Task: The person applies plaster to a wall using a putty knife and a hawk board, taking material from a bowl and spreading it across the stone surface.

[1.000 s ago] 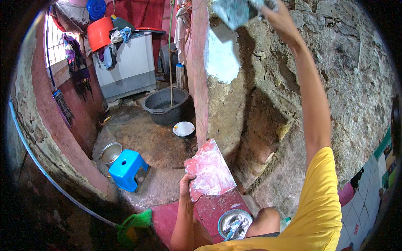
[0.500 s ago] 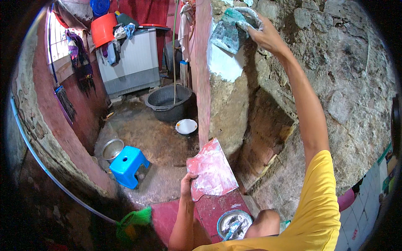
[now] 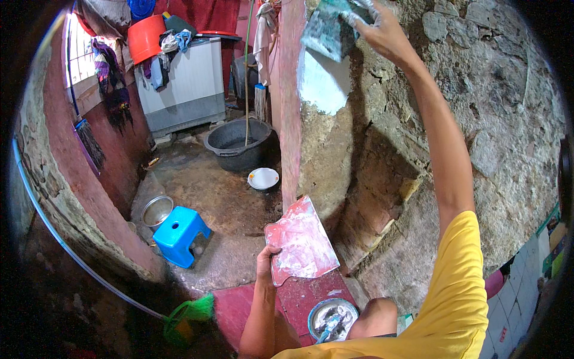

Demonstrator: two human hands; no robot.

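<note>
Rough stone wall (image 3: 502, 119), frame right; one white plastered patch (image 3: 323, 84) top centre, rest bare. Right hand (image 3: 382, 33) grips trowel (image 3: 329, 30); left hand (image 3: 267, 260) clasps smeared red board (image 3: 302, 242).

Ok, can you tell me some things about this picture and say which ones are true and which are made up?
1. The right hand presses a flat trowel smeared with grey plaster high against the rough stone wall. True.
2. The left hand holds a yellow bucket. False: it grips a flat red board smeared with white paste.
3. The small blue plastic stool stands on the floor beside a shiny round metal bowl. True.
4. The big dark round tub sits on top of the white cabinet. False: it sits on the floor.
5. A white patch of fresh plaster shows on the wall below the trowel. True.
</note>
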